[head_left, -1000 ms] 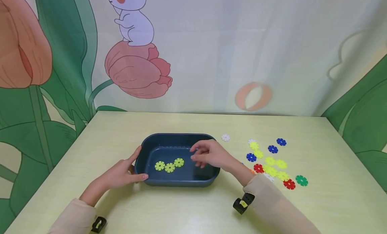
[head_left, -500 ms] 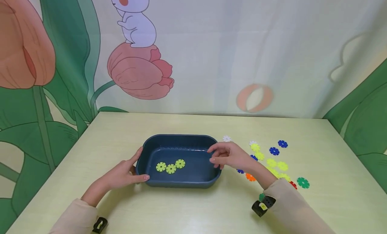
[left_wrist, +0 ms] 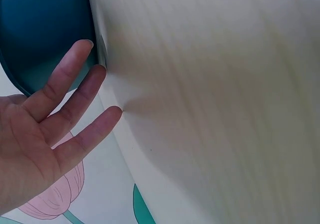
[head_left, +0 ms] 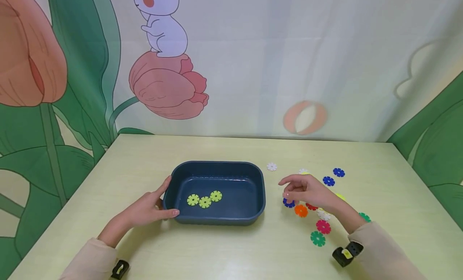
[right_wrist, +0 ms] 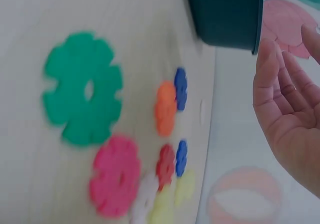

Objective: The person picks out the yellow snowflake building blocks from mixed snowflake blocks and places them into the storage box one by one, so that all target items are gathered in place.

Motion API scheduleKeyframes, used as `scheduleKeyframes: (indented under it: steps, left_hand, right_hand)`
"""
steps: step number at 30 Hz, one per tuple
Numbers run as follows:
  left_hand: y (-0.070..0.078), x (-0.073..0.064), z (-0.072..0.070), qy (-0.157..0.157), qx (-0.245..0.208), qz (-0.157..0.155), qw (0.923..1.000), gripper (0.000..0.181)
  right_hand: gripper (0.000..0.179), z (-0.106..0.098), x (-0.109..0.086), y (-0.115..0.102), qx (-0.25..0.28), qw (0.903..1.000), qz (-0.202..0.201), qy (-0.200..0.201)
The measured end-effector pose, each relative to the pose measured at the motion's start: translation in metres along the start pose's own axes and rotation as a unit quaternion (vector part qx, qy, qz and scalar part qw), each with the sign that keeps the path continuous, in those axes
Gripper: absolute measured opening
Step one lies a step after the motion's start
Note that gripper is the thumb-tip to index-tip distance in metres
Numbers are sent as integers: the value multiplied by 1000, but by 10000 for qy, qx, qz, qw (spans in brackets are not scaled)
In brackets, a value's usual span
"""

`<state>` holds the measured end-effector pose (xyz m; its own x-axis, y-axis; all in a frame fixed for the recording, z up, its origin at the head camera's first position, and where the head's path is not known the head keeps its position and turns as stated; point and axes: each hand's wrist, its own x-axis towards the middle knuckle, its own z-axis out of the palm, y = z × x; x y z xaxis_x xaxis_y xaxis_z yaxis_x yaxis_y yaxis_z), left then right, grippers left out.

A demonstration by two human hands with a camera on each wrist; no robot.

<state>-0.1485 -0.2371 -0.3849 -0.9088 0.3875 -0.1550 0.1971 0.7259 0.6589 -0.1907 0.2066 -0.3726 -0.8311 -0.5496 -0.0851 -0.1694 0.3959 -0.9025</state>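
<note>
A dark blue rectangular tray (head_left: 220, 223) stands on the table with three yellow-green snowflake discs (head_left: 205, 202) lying inside, left of its middle. My left hand (head_left: 146, 207) rests against the tray's left end, thumb at the near corner and index finger along the side. In the left wrist view its other fingers (left_wrist: 82, 134) extend straight beside the tray. My right hand (head_left: 307, 190) hovers right of the tray, over the loose discs, with fingers loosely bent and nothing held. Just below its fingertips lies a blue disc (head_left: 289, 203), beside an orange disc (head_left: 301, 210).
More snowflake discs lie scattered at right: a pink disc (head_left: 323, 227), a green disc (head_left: 318, 238), two blue ones at the back and several partly hidden under the right hand. A white disc (head_left: 272, 166) sits near the tray's far right corner. A printed curtain (head_left: 235, 71) hangs behind the table.
My right hand has moved from over the tray out to the right, above the scattered discs. The left hand keeps its place at the tray; the three discs inside lie as before.
</note>
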Motion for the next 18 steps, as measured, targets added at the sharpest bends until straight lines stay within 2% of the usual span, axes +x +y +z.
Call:
scheduleKeyframes:
  steps: [18]
  left_hand:
    - [-2,0,1,31,-3,-50,10000,102]
  right_hand:
    - [45,-46,-45,35,-575,9952,653,454]
